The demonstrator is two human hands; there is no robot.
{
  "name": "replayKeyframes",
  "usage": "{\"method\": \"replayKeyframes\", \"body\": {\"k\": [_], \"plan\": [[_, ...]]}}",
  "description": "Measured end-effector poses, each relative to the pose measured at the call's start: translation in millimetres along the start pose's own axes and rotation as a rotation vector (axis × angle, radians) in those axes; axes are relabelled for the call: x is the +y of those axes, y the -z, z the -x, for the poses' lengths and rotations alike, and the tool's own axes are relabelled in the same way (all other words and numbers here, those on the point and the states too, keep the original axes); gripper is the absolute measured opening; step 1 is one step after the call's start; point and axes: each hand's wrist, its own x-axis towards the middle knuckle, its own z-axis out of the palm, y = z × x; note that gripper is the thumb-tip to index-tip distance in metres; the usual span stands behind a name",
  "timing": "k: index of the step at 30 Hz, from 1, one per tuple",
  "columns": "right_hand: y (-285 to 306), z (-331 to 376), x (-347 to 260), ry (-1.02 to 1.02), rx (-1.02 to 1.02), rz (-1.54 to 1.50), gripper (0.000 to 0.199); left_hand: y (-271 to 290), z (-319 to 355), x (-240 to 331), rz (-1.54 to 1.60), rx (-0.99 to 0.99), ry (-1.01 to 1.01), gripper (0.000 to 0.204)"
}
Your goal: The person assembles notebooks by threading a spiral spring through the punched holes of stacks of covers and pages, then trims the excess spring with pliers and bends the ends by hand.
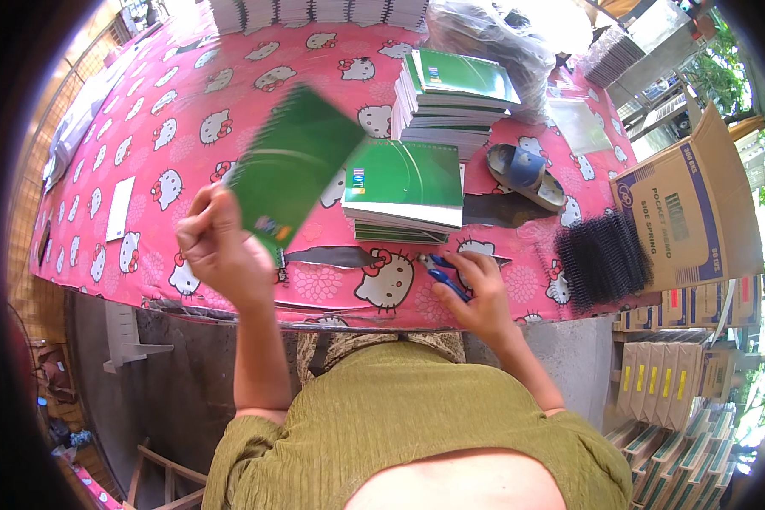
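Note:
My left hand (223, 246) is closed around the lower left edge of a green spiral notebook (296, 166), lifted tilted above the table and a little blurred. At the table's near edge, my right hand (491, 304) has its fingers curled about the blue handles of small pliers (442, 275), whose metal jaws point to the left. Just beyond the pliers lies a short stack of green notebooks (408, 174). Behind it stands a taller stack of the same notebooks (463, 75), its layers slightly uneven.
A pink patterned cloth (314, 280), torn in places, covers the table. Right of the stacks lie a blue sandal (527, 174), a bundle of black spiral coils (603, 259) and an open cardboard box (680, 204). Clear plastic wrap (493, 51) and more notebooks (314, 13) are at the back.

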Motion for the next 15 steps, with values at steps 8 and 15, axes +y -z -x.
{"method": "replayKeyframes", "body": {"k": [8, 15], "plan": [[51, 2, 58, -0.275, 0.311, 0.377, 0.039, 125, -1, -7, -1.311, -0.238, -0.054, 0.021], [80, 26, 121, -0.399, 0.258, 0.455, 0.013, -27, -34, 7, -0.622, -0.647, 0.229, 0.022]]}}
